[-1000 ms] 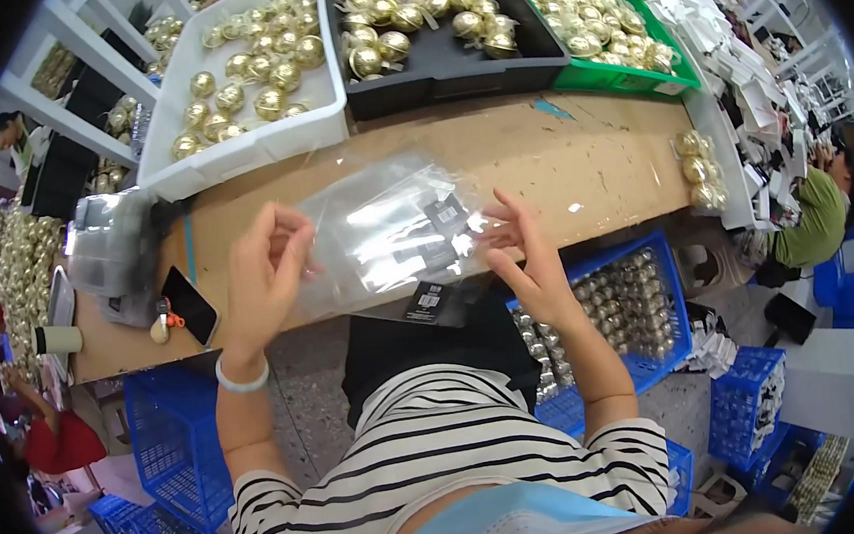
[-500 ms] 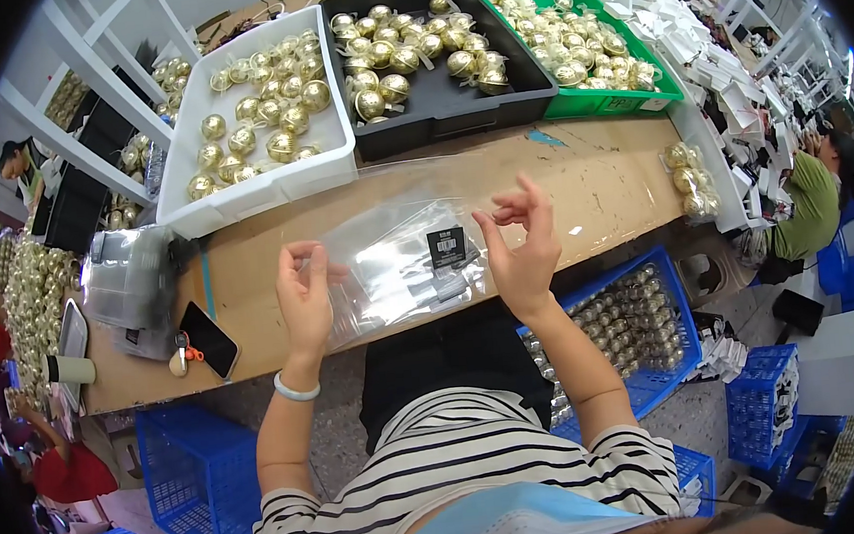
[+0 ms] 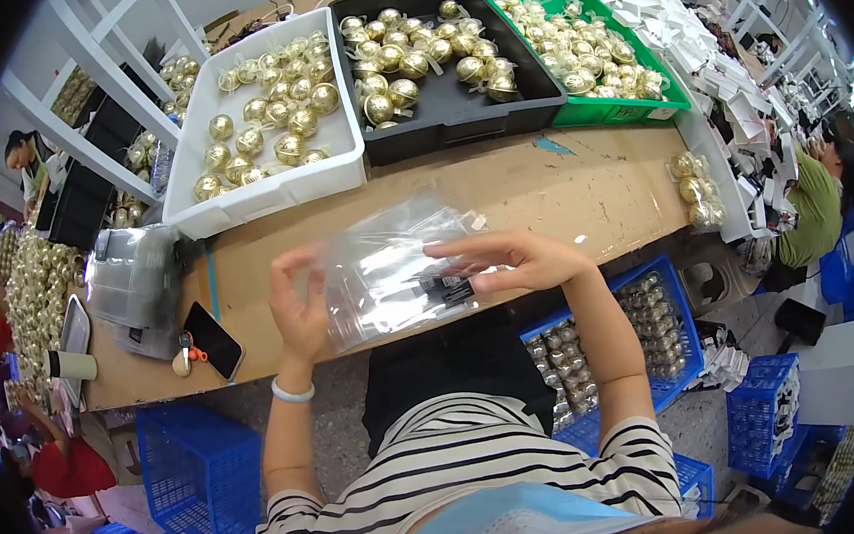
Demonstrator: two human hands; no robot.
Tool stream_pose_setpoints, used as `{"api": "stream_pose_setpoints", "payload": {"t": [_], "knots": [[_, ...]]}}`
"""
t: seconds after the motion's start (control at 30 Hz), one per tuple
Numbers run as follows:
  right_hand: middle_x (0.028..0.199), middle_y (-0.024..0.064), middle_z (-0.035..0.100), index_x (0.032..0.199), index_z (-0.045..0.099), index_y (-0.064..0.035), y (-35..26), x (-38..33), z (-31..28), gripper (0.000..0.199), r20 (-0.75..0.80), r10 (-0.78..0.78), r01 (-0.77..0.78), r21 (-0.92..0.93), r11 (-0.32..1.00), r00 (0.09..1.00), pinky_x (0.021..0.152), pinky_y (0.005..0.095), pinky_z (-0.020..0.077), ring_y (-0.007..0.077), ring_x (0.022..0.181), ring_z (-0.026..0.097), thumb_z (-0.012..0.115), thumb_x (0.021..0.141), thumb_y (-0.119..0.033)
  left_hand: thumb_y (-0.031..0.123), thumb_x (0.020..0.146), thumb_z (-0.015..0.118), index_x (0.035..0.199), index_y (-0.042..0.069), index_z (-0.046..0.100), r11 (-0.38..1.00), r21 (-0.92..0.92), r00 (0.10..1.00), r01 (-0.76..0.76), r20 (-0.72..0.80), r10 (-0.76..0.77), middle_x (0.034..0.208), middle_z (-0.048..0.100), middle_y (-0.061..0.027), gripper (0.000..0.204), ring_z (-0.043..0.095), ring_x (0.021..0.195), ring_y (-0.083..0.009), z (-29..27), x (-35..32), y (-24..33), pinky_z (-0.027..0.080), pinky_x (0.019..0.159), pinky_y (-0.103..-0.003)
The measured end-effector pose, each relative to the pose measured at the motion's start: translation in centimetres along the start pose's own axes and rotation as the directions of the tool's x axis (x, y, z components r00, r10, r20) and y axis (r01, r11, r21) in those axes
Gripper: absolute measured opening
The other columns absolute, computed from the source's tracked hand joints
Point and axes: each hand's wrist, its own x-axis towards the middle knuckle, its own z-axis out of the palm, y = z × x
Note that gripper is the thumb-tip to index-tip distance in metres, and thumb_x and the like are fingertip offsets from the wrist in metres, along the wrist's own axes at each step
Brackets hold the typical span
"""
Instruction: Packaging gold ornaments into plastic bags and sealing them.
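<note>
A clear plastic bag with a black label lies at the table's near edge, between my hands. My left hand is closed at its left side, with fingertips and thumb on the film. Over the bag's right part reaches my right hand, its fingers stretched out and apart from the thumb, the dark label showing between them. The film is creased and shiny, and part of its right side is hidden under my right hand.
White, black and green trays of gold ball ornaments line the back. At left lie stacked clear bags, a phone and a cup. Packed ornaments sit at right. Blue crates stand below.
My right hand has moved left and turned inward over the bag, covering part of the label. The bag has shifted and creased; my left hand has moved slightly left.
</note>
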Motion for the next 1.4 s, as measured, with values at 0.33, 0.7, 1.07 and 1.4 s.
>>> {"api": "stream_pose_setpoints", "payload": {"t": [0.33, 0.7, 1.07, 1.4], "knots": [[0.163, 0.0072, 0.037, 0.101, 0.076, -0.0093, 6.9, 0.5, 3.8, 0.026, 0.035, 0.03, -0.006, -0.529, 0.848, 0.999, 0.124, 0.0595, 0.0061, 0.0351, 0.155, 0.018, 0.062, 0.101, -0.031, 0.038, 0.096, 0.061, 0.151, 0.006, 0.045, 0.621, 0.608, 0.802, -0.495, 0.595, 0.056, 0.156, 0.044, -0.0155, 0.066, 0.038, 0.146, -0.0374, 3.7, -3.1, 4.2, 0.025, 0.118, -0.062], [0.122, 0.0083, 0.073, 0.067, 0.068, -0.002, 7.9, -0.2, 5.2, 0.034, -0.434, 0.001, -0.194, -0.401, 0.895, 0.901, 0.111, 0.0437, 0.0391, 0.0324, 0.137, 0.051, 0.069, 0.095, -0.022, 0.047, 0.097, 0.056, 0.155, 0.004, 0.037, 0.713, 0.548, 0.712, -0.438, 0.695, -0.097, 0.166, 0.025, -0.0186, 0.075, 0.023, 0.153, -0.0385, 6.0, 0.4, 2.1, 0.013, 0.12, -0.065], [0.16, 0.0187, 0.036, 0.157, 0.031, -0.0005, 5.6, 4.7, 4.5, 0.074, -0.474, -0.2, -0.388, -0.852, 0.352, 0.858, 0.122, 0.0443, 0.0237, 0.0311, 0.149, 0.034, 0.062, 0.097, -0.031, 0.042, 0.098, 0.054, 0.159, -0.003, 0.02, 0.81, 0.469, 0.648, -0.353, 0.747, -0.15, 0.167, 0.014, -0.025, 0.083, 0.008, 0.156, -0.0402, 6.9, 0.4, 0.3, 0.003, 0.121, -0.063], [0.119, 0.0255, 0.056, 0.143, 0.046, 0.0039, 7.1, 2.7, 9.4, 0.06, -0.697, -0.409, -0.574, -0.717, 0.397, 0.589, 0.108, 0.0545, 0.0359, 0.0457, 0.113, 0.051, 0.065, 0.095, -0.027, 0.038, 0.1, 0.055, 0.158, -0.005, 0.016, 0.848, 0.509, 0.806, -0.151, 0.56, -0.193, 0.164, 0.017, -0.0301, 0.082, 0.013, 0.155, -0.0405, 7.0, -0.4, 0.1, 0.006, 0.122, -0.059]]}}
